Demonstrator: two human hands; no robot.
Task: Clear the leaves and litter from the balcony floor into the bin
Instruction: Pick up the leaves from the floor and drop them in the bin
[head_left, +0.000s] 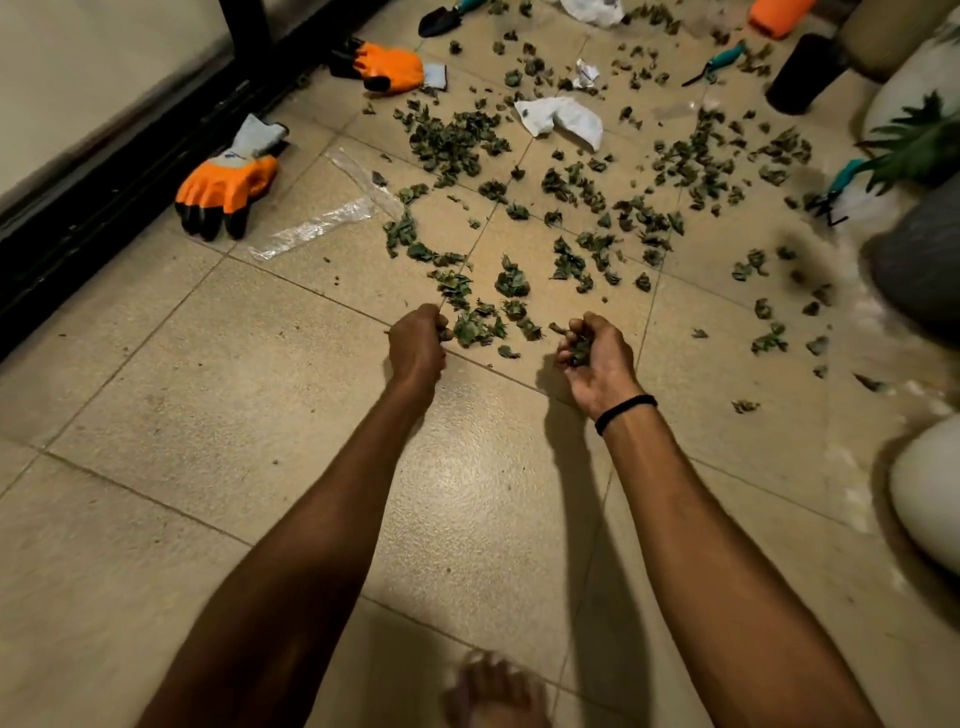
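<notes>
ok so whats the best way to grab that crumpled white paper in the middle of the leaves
Pinch the crumpled white paper by its raised fold at the right end, coming from above on the near side. That ridge stands off the floor, while its left end lies flatter. One pinch should probably lift it whole.

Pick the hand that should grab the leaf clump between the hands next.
Probably left. The left hand is right beside the clump; the right hand lies farther off, its palm holding leaves.
</notes>
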